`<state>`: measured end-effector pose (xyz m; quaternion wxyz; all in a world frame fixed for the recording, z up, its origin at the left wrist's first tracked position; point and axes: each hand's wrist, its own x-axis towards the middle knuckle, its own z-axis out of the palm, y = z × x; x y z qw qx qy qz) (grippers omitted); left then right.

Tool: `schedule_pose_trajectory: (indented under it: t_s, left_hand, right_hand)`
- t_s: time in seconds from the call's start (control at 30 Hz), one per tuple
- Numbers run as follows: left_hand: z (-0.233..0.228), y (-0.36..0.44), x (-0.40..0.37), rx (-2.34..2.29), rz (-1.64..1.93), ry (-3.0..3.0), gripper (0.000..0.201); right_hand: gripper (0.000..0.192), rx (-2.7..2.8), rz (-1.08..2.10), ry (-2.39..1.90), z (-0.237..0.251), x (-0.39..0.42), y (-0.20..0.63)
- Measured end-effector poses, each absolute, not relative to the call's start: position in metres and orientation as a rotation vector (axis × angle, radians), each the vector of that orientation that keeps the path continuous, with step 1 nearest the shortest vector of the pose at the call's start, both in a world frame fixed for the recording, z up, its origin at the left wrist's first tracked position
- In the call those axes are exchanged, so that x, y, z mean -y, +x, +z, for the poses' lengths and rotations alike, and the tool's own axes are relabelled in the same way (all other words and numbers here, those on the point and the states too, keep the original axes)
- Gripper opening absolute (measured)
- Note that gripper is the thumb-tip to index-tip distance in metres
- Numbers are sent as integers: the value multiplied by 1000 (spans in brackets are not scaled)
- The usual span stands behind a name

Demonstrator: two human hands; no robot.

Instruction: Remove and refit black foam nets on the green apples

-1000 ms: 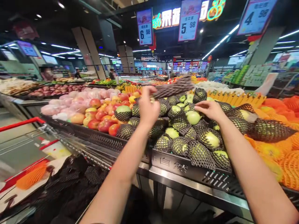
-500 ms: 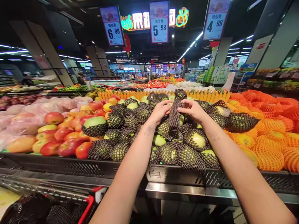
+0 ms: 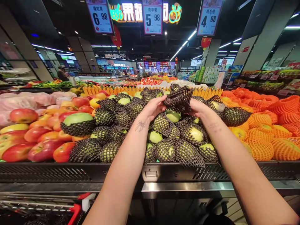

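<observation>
1. Black perforated plastic forms the front wall of the long produce counter [image 3: 70, 172], which runs from the left edge of the view to the right.
2. Red and yellow apples [image 3: 35, 137] fill the counter's left part; fruit in orange foam nets [image 3: 267, 137] fills its right part.
3. Green apples [image 3: 164, 150] in dark foam netting are heaped in the middle section, reaching down to the counter's front edge.
4. Three hanging price signs [image 3: 152, 17] sit above the back edge of the display.
5. A red cart rim [image 3: 75, 209] shows at the lower left, below the counter's front edge.
6. The left hand [image 3: 153, 107] and right hand [image 3: 199, 109] are raised over the top of the green-apple heap, toward the counter's back edge.
7. A loose dark foam net sleeve [image 3: 179, 98] is stretched between the two hands, just above an uncovered green apple [image 3: 173, 115].
8. Each hand pinches one side of the sleeve with closed fingers; the left grips its left end, the right its right end.
</observation>
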<state>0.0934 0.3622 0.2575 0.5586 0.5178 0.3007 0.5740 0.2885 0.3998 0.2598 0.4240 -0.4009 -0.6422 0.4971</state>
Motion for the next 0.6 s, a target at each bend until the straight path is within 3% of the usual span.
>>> schedule_pose_trajectory:
  t_s: [0.17, 0.33, 0.6]
  left_hand:
    - [244, 95, -375, -1321, 1462, 1443, 44]
    - [239, 93, -381, -1761, 1284, 1764, 38]
    - [251, 107, -379, -1891, 1191, 1814, 35]
  right_hand:
    - [21, 1687, 995, -1249, 249, -410, 292]
    - [26, 1750, 796, -1334, 241, -418, 294]
    - [20, 1828, 1038, -1198, 235, -416, 294]
